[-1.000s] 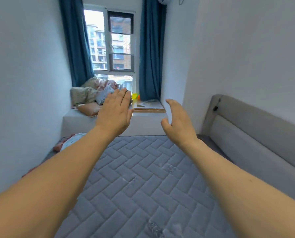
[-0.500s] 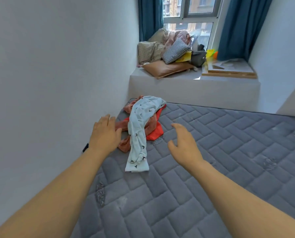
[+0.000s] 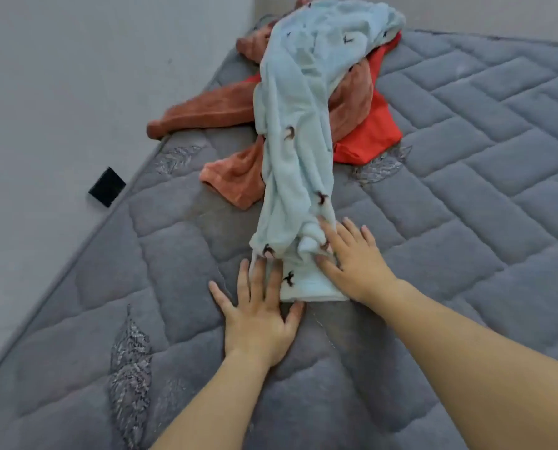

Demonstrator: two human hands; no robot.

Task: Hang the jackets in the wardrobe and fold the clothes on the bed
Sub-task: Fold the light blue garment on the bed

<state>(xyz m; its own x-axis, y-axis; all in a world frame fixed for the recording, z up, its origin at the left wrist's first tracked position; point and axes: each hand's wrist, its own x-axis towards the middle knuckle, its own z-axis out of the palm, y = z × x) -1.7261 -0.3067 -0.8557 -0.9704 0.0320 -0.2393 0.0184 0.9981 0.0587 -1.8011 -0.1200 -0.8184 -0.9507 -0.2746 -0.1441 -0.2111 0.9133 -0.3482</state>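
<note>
Half a second ago both my hands were in the air short of the pile; now they are down at the near end of the pale blue garment [image 3: 295, 157], so the folding part of the task is about to start on this piece. My left hand [image 3: 258, 319] lies flat with fingers spread and straight, its fingertips touching the garment's near hem, the palm on the bed [image 3: 466, 222]. My right hand [image 3: 352, 258] rests on the right side of that same end, fingers relaxed and apart, the thumb pressed against a bunched fold; I judge it is not yet gripping. The blue garment runs in a long strip from my hands towards the bed's far left corner, draped over a rust-brown garment [image 3: 235, 108] and a bright red garment [image 3: 371, 131] heaped there. That heap sits close to the wall [image 3: 92, 76] along the bed's left edge, where a small black object [image 3: 106, 187] is fixed. The right side of the bed and the near part offer open room, so I would draw the blue piece towards me and spread it there.
</note>
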